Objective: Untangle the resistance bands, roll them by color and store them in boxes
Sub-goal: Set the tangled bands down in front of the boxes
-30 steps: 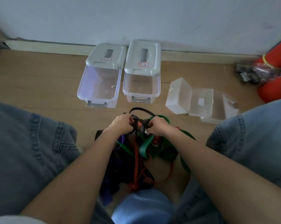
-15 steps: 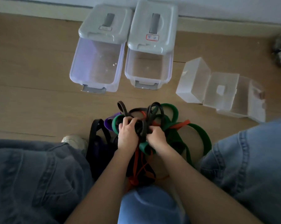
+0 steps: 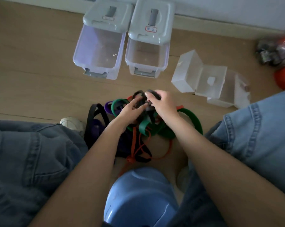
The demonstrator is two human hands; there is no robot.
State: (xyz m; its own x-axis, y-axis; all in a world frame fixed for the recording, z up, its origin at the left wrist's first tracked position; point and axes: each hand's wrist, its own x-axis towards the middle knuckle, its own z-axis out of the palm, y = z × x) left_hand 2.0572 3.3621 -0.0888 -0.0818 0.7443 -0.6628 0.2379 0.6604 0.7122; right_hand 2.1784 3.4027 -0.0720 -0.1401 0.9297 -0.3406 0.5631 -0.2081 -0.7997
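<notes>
Resistance bands (image 3: pixel 143 128) lie knotted on the floor (image 3: pixel 40 89) between our knees, short of the boxes (image 3: pixel 97 51). Our right hand (image 3: pixel 163 105) pinches a black band (image 3: pixel 153 93) at the top; left hand (image 3: pixel 132 110) fingers spread flat just beside it.

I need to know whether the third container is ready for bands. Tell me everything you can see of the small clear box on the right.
The small clear box is frosted, see-through plastic, squarish, with a hinged lid flung open beside it; a small square catch shows on the middle panel. It looks empty. It lies on the wooden floor, right of the two larger lidded bins, just beyond the person's right knee. Neither hand nor any band touches it.
</notes>
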